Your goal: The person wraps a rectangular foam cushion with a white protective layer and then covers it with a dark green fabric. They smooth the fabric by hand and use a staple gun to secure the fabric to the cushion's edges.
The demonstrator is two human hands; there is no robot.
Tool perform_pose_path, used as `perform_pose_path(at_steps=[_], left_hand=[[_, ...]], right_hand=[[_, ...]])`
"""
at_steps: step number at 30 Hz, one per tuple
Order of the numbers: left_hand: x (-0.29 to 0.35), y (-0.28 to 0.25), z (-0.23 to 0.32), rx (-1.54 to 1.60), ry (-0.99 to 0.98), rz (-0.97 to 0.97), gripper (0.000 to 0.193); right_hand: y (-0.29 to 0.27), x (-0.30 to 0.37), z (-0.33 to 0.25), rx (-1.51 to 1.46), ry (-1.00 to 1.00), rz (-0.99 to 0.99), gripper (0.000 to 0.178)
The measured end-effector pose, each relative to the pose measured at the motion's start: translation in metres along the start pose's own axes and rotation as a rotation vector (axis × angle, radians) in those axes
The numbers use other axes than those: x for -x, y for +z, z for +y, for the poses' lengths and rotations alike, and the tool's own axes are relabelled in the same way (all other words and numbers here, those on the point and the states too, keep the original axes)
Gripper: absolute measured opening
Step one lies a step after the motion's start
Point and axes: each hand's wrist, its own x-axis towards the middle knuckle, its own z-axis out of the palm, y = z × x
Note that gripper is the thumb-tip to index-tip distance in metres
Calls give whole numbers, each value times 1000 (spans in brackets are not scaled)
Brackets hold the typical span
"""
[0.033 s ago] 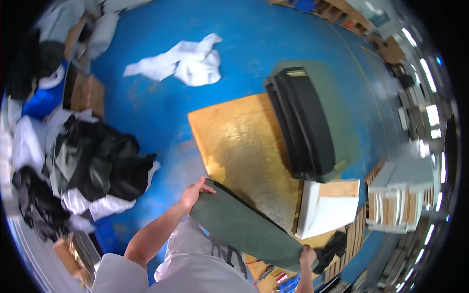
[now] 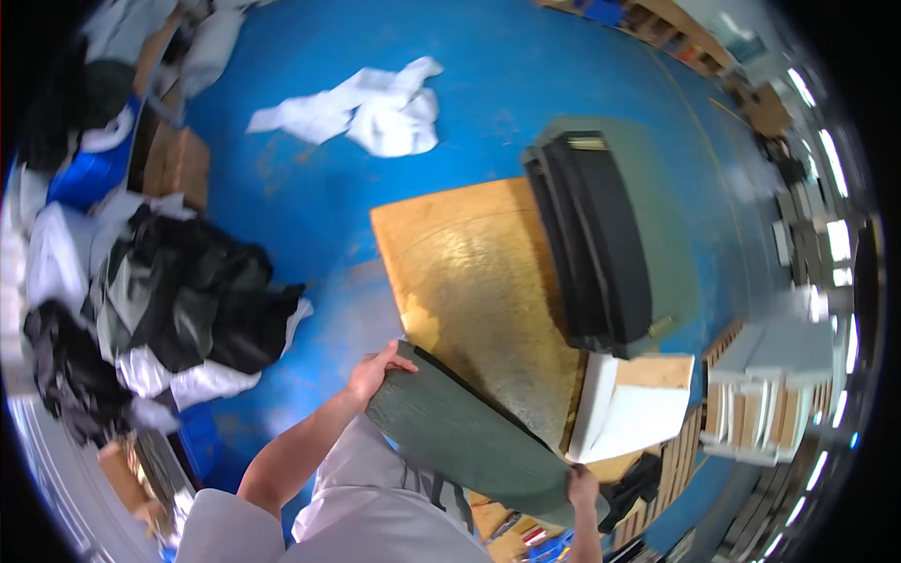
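Observation:
A long dark-green covered panel [image 2: 469, 433] lies slantwise in front of my body, along the near edge of a worn wooden tabletop [image 2: 450, 244]. My left hand [image 2: 377, 369] grips its upper left corner, with fingers over the top edge. At its lower right end my right hand [image 2: 582, 486] is closed around the edge; the fingertips there are partly hidden. Farther right on the table stands a stack of similar dark panels [image 2: 601, 235]. Beside the stack sits a white open box [image 2: 624, 413] with a brown inner part.
Heaped black and white sheeting [image 2: 197, 291] lies at left, near a cardboard box [image 2: 175, 167]. White crumpled cloth [image 2: 375, 108] rests on the blue floor. Near my right hand are black fabric [image 2: 633, 493] and several small tools [image 2: 535, 537]. Stacked boards [image 2: 765, 403] stand far right.
The view has shifted slightly, so the surroundings sit a little farther right. My right hand appears slightly higher and more to the left on the panel's end; my left hand keeps its grip.

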Motion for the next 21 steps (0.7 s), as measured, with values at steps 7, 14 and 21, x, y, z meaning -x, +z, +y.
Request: perform_pose_path(at_steps=[7,14,21], left_hand=[[-50,-67,-157,-228,176,457,48],[-175,-39,-285,384,162,640,60],[-198,-70,-261,710,62,646,58]], right_hand=[[120,-115,-292,-146,-860,-677,39],[279,-207,-418,-277,-852,-772,36],[290,-199,-448,-181,-534,-907,40]])
